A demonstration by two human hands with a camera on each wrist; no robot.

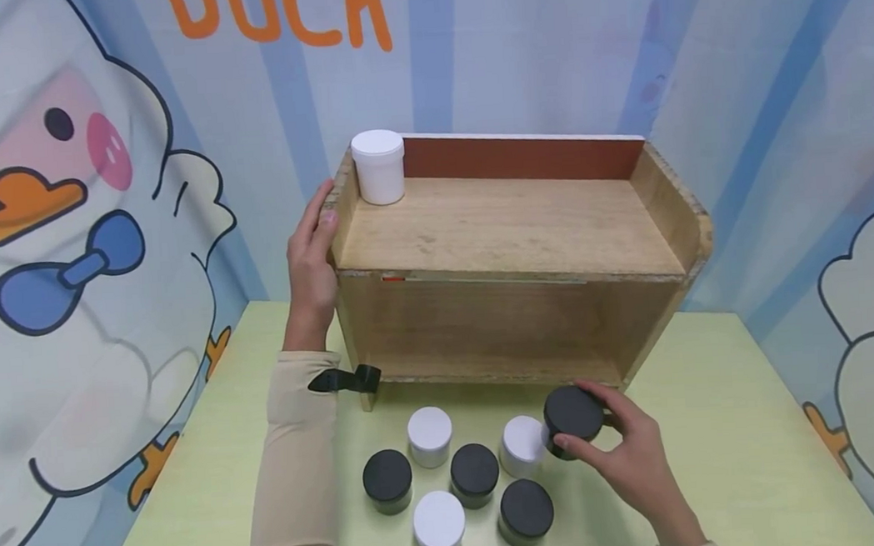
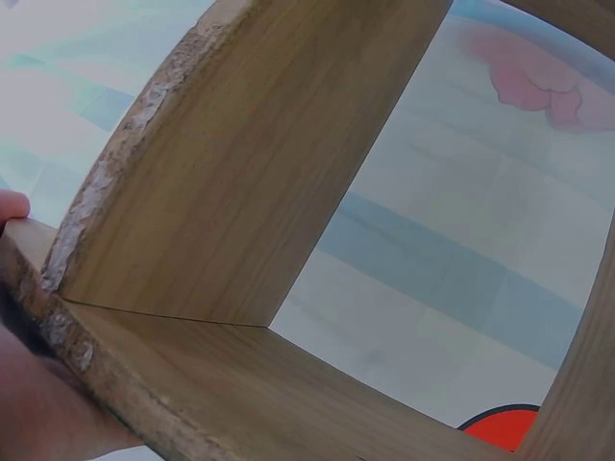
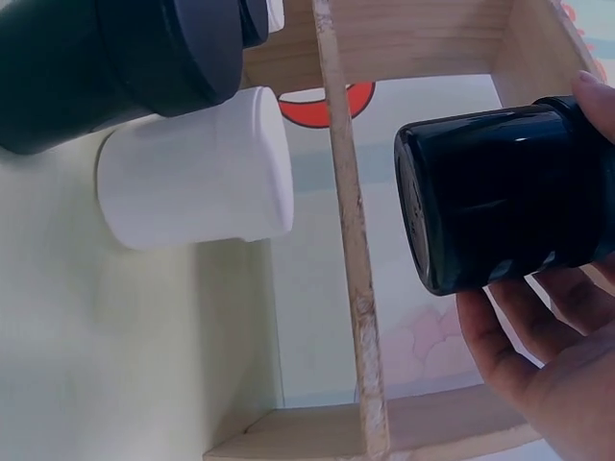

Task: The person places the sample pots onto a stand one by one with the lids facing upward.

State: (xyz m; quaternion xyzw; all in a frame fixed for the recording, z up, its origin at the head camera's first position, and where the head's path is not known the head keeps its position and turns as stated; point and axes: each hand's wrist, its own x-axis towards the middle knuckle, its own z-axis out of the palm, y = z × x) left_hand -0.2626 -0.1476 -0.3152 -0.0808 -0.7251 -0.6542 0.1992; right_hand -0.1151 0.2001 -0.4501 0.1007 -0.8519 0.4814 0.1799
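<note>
My right hand (image 1: 632, 453) holds a black lidded jar (image 1: 574, 419) between thumb and fingers. The right wrist view shows this black jar (image 3: 500, 202) raised in front of the wooden shelf, its base toward the shelf. My left hand (image 1: 312, 260) rests against the outer left side of the two-tier wooden shelf (image 1: 509, 227), fingers reaching up along the panel. In the left wrist view only parts of the hand (image 2: 48, 408) show beside the shelf's rough edge. A white jar (image 1: 380, 168) stands upright on the upper tier, at its left end.
Before the shelf on the pale green table (image 1: 688, 441) stand three white jars, one (image 1: 523, 446) next to the held jar, and three black jars, one (image 1: 525, 512) nearest the front. A black strap (image 1: 346, 380) circles the left wrist. A duck-print curtain (image 1: 514, 51) hangs behind.
</note>
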